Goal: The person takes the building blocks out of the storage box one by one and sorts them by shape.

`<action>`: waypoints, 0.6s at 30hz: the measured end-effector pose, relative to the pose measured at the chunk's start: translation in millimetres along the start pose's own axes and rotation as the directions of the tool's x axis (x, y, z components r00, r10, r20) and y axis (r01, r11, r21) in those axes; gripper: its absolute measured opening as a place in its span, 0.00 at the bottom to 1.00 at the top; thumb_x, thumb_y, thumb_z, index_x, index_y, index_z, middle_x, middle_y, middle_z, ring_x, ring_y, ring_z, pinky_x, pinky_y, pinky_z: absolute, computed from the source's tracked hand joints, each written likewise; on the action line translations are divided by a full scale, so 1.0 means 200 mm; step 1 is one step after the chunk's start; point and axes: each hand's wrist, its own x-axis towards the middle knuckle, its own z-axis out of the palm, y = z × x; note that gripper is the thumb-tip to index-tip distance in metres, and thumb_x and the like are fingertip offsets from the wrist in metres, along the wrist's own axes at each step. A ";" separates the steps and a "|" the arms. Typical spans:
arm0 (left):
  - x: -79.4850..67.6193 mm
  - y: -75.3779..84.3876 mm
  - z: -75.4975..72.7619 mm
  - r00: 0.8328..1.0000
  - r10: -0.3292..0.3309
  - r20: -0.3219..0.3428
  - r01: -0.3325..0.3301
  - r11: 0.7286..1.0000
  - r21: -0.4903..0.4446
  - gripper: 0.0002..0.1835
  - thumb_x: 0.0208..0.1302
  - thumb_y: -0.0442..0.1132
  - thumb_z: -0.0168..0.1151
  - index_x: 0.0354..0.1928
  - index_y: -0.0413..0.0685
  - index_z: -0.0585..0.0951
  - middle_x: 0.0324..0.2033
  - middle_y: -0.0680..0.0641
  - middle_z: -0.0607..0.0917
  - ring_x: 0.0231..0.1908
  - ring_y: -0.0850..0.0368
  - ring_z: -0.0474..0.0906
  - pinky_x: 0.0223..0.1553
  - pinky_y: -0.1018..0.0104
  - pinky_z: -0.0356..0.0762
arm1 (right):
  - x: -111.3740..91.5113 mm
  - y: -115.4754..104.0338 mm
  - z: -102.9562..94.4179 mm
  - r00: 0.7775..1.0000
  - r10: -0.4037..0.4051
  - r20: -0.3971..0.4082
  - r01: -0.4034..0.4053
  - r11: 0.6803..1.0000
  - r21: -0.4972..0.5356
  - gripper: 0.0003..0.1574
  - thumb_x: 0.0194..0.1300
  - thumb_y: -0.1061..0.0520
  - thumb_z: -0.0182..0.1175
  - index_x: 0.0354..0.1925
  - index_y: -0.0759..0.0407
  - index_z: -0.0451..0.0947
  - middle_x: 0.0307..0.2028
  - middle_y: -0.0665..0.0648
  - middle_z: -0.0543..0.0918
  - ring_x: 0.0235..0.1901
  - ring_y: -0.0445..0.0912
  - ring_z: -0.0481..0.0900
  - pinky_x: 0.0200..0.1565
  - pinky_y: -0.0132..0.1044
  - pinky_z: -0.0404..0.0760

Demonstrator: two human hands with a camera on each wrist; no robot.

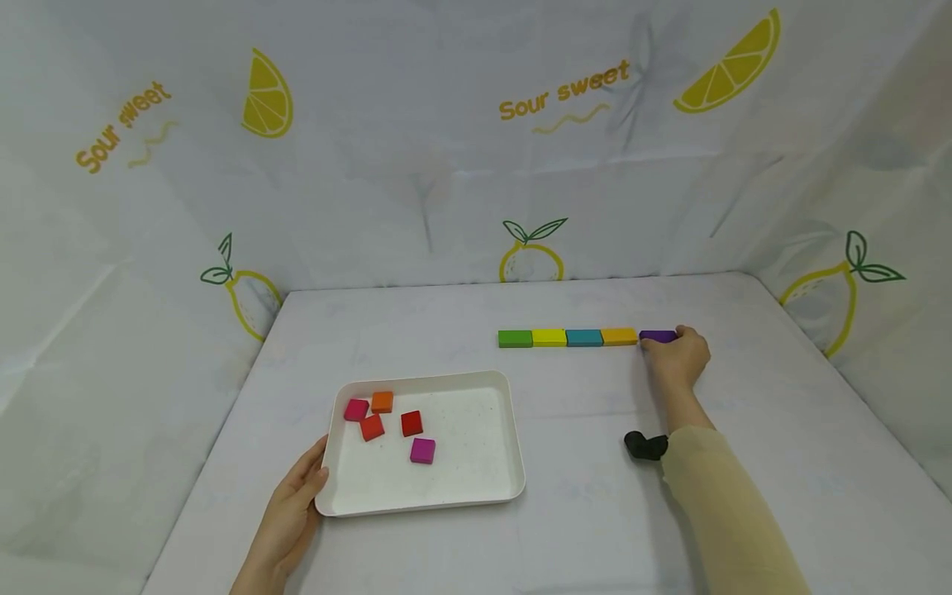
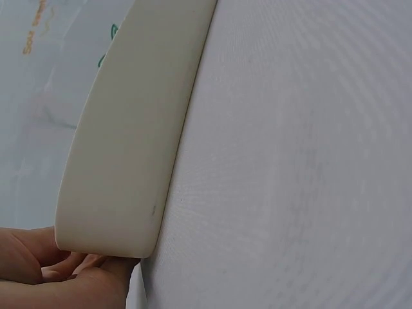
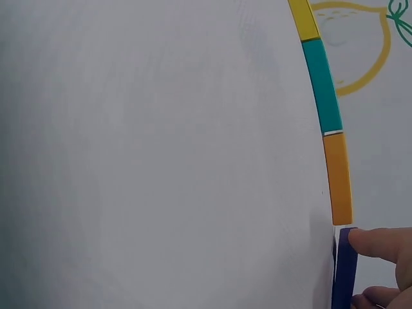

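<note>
At the right end of a row of blocks, my right hand (image 1: 680, 357) pinches a purple block (image 1: 658, 336). In the right wrist view, one fingertip touches the near end of this dark block (image 3: 345, 270), and a narrow gap parts it from the orange-yellow block (image 3: 338, 180). Leftward in the row follow a blue block (image 1: 583, 338), a yellow block (image 1: 549, 338) and a green block (image 1: 515, 339). My left hand (image 1: 286, 512) grips the left side of a white tray (image 1: 476, 487); its fingers (image 2: 96, 283) are at the tray's corner in the left wrist view.
Inside the tray lie several small blocks: a pink one (image 1: 356, 410), an orange one (image 1: 383, 402), a magenta one (image 1: 422, 450) and two red ones. A black wrist camera (image 1: 645, 446) sits by the right sleeve. White lemon-print cloth (image 1: 446, 165) rises behind the table.
</note>
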 end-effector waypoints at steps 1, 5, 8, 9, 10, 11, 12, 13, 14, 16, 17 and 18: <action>0.00 0.00 0.00 1.000 -0.001 -0.001 0.001 1.000 0.001 0.33 0.79 0.45 0.44 0.79 0.48 0.46 0.80 0.45 0.46 0.56 0.91 0.62 0.57 0.92 0.65 | 0.00 0.00 0.00 1.000 -0.002 -0.001 0.002 1.000 0.000 0.43 0.64 0.58 0.64 0.72 0.69 0.60 0.68 0.73 0.67 0.70 0.65 0.63 0.73 0.53 0.65; 0.00 0.00 0.00 1.000 0.000 -0.002 0.000 1.000 0.000 0.33 0.79 0.44 0.44 0.79 0.48 0.47 0.80 0.45 0.46 0.57 0.89 0.63 0.56 0.91 0.66 | 0.01 0.01 0.00 1.000 -0.009 -0.004 0.009 1.000 0.004 0.43 0.64 0.58 0.65 0.72 0.68 0.60 0.68 0.72 0.67 0.70 0.64 0.63 0.73 0.52 0.64; 0.00 0.00 0.00 1.000 0.000 -0.001 0.000 1.000 0.000 0.33 0.79 0.44 0.44 0.79 0.48 0.47 0.80 0.44 0.46 0.57 0.88 0.63 0.56 0.91 0.66 | 0.01 0.02 0.00 1.000 0.006 -0.003 -0.006 0.999 0.039 0.44 0.64 0.57 0.65 0.72 0.66 0.60 0.70 0.70 0.67 0.71 0.63 0.62 0.74 0.51 0.64; 0.00 0.00 0.00 1.000 0.002 0.000 -0.002 1.000 0.001 0.33 0.79 0.44 0.44 0.79 0.48 0.47 0.80 0.44 0.46 0.57 0.88 0.63 0.56 0.91 0.66 | 0.02 0.02 0.00 1.000 0.018 -0.004 -0.018 0.998 0.058 0.43 0.65 0.56 0.65 0.73 0.65 0.60 0.70 0.68 0.67 0.71 0.62 0.62 0.74 0.50 0.64; 0.00 0.00 0.00 1.000 0.002 0.000 -0.002 1.000 0.001 0.33 0.79 0.45 0.44 0.79 0.48 0.47 0.80 0.44 0.46 0.57 0.89 0.63 0.56 0.91 0.66 | 0.02 0.03 0.00 1.000 0.031 -0.007 -0.030 0.996 0.078 0.43 0.65 0.55 0.64 0.73 0.64 0.60 0.71 0.67 0.67 0.72 0.61 0.63 0.74 0.49 0.65; 0.00 0.00 0.00 1.000 0.003 0.001 -0.003 1.000 0.000 0.33 0.79 0.45 0.44 0.79 0.48 0.47 0.80 0.44 0.46 0.57 0.89 0.63 0.56 0.92 0.66 | 0.02 0.03 0.00 0.999 0.050 -0.006 -0.050 0.994 0.102 0.42 0.66 0.55 0.64 0.73 0.63 0.60 0.71 0.66 0.67 0.72 0.59 0.63 0.74 0.48 0.65; 0.00 0.00 0.00 1.000 0.004 0.002 -0.004 1.000 0.000 0.33 0.79 0.45 0.44 0.79 0.48 0.47 0.80 0.44 0.46 0.57 0.89 0.63 0.56 0.92 0.66 | 0.03 0.04 0.00 0.998 0.070 -0.004 -0.069 0.989 0.129 0.42 0.66 0.55 0.63 0.73 0.61 0.60 0.72 0.64 0.67 0.72 0.57 0.63 0.73 0.46 0.66; 0.00 0.00 0.00 1.000 0.005 0.003 -0.005 1.000 -0.001 0.33 0.79 0.45 0.44 0.79 0.48 0.47 0.80 0.44 0.46 0.57 0.90 0.63 0.57 0.92 0.66 | 0.04 0.04 0.00 0.996 0.090 -0.004 -0.088 0.984 0.152 0.41 0.67 0.55 0.63 0.73 0.60 0.61 0.72 0.63 0.67 0.72 0.56 0.64 0.73 0.45 0.66; 0.00 0.00 0.00 1.000 0.004 0.002 -0.004 1.000 -0.001 0.33 0.79 0.45 0.44 0.79 0.48 0.47 0.80 0.45 0.46 0.57 0.90 0.63 0.57 0.92 0.66 | 0.04 0.05 -0.01 0.994 0.106 -0.002 -0.104 0.980 0.171 0.40 0.67 0.55 0.63 0.73 0.59 0.62 0.72 0.62 0.67 0.72 0.54 0.65 0.73 0.43 0.67; 0.00 0.00 0.00 1.000 0.003 0.000 -0.003 1.000 0.000 0.33 0.79 0.45 0.44 0.79 0.48 0.47 0.80 0.45 0.46 0.56 0.90 0.62 0.57 0.92 0.65 | 0.05 0.05 -0.01 0.992 0.124 -0.004 -0.121 0.973 0.195 0.38 0.67 0.57 0.62 0.72 0.59 0.63 0.71 0.62 0.69 0.71 0.52 0.67 0.72 0.42 0.68; 0.00 0.00 0.00 1.000 0.002 -0.001 -0.002 1.000 0.003 0.33 0.79 0.45 0.44 0.79 0.48 0.46 0.80 0.45 0.46 0.56 0.91 0.62 0.57 0.92 0.65 | 0.05 0.05 -0.02 0.991 0.130 -0.004 -0.127 0.971 0.200 0.38 0.67 0.58 0.62 0.72 0.59 0.64 0.71 0.61 0.69 0.71 0.52 0.67 0.72 0.41 0.69; 0.00 0.00 0.00 1.000 0.000 -0.003 0.000 1.000 0.005 0.33 0.79 0.45 0.43 0.79 0.48 0.46 0.80 0.45 0.46 0.56 0.91 0.62 0.57 0.92 0.65 | 0.05 0.05 -0.02 0.992 0.129 -0.007 -0.125 0.971 0.205 0.37 0.67 0.59 0.62 0.71 0.59 0.65 0.70 0.62 0.70 0.70 0.52 0.68 0.71 0.41 0.69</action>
